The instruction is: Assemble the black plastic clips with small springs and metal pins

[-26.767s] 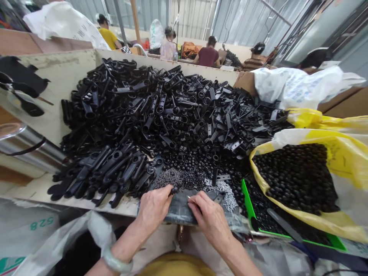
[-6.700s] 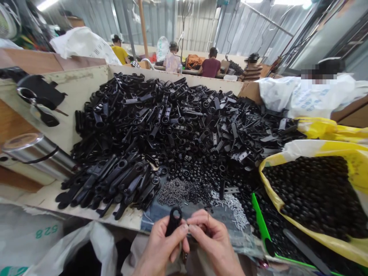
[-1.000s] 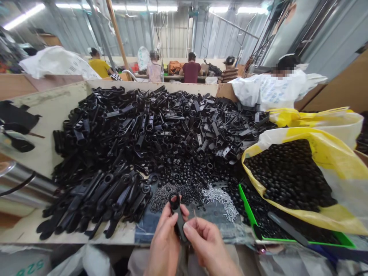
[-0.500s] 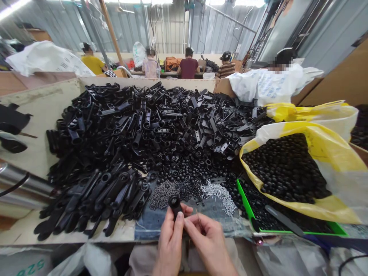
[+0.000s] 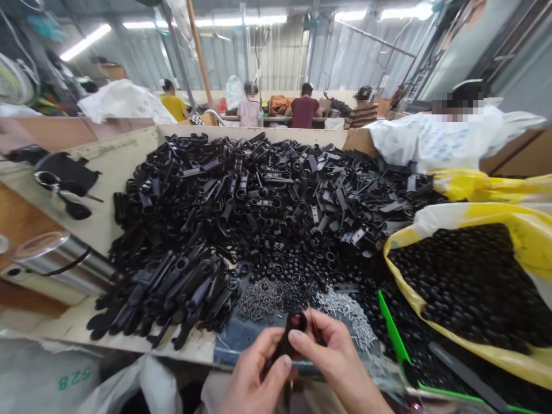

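Note:
My left hand (image 5: 254, 376) grips a black plastic handle part (image 5: 287, 339), which slants with its ring end up towards my right hand. My right hand (image 5: 334, 362) pinches a thin metal pin (image 5: 313, 323) between its fingers, right beside that ring. Just beyond my hands, on a worn denim cloth (image 5: 233, 339), lie small heaps of grey screws (image 5: 261, 300) and silver pins (image 5: 349, 316). Black rings (image 5: 293, 270) spread behind them, below a large heap of black plastic parts (image 5: 241, 207).
A pale board bench (image 5: 116, 172) holds the heap. To the right are a green tray (image 5: 401, 359) of black beads and a yellow-and-white bag (image 5: 466, 276) of them. A steel cylinder (image 5: 64, 261) lies left. Several co-workers sit beyond, one close at the right.
The black part has tilted from nearly upright to a slant, its ring end now towards my right hand. Both hands have moved closer together, and the view has swung slightly.

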`<state>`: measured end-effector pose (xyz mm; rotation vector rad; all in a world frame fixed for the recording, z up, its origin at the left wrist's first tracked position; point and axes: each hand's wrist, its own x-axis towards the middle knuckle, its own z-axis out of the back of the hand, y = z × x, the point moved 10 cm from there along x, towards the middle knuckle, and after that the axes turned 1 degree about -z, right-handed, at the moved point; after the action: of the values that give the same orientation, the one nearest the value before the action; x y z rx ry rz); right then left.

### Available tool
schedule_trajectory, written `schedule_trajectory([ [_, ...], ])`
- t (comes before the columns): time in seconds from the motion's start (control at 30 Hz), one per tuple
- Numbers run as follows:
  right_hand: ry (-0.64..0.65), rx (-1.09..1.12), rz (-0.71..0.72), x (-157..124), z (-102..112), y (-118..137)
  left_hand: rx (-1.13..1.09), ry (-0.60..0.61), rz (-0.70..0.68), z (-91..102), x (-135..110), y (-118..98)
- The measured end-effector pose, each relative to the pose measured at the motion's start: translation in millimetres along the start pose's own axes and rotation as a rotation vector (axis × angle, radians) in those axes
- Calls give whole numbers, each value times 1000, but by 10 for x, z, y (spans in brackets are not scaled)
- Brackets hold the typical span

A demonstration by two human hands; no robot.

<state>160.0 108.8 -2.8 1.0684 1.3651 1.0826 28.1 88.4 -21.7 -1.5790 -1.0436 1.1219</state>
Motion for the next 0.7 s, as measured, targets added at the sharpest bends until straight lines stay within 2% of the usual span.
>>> schedule_trajectory([
  [0.1,-8,-135,122,-2,-26,112,181,-194,-183,173,-34,-236],
  [0.2,-55,-191,161,19,-74,74,169,-273,-203,186,-19,-295],
  [0.27,-121,-140,151,62,-53,-9,148,-314,-223,177,23,-308],
  [0.37,-135,-35,99,169,-33,-106,85,-291,-189,137,150,-226],
  [0.43,-57,8,48,255,-80,-86,-30,-223,-112,108,227,-125],
  [0.5,34,25,27,340,-166,44,-89,-217,-91,161,228,-131],
  [0.53,74,32,31,389,-227,141,-79,-259,-121,239,194,-196],
  [0.6,160,54,31,510,-425,338,-4,-418,-249,478,54,-434],
  [0.7,285,112,0,710,-912,557,154,-699,-464,892,-243,-882],
])
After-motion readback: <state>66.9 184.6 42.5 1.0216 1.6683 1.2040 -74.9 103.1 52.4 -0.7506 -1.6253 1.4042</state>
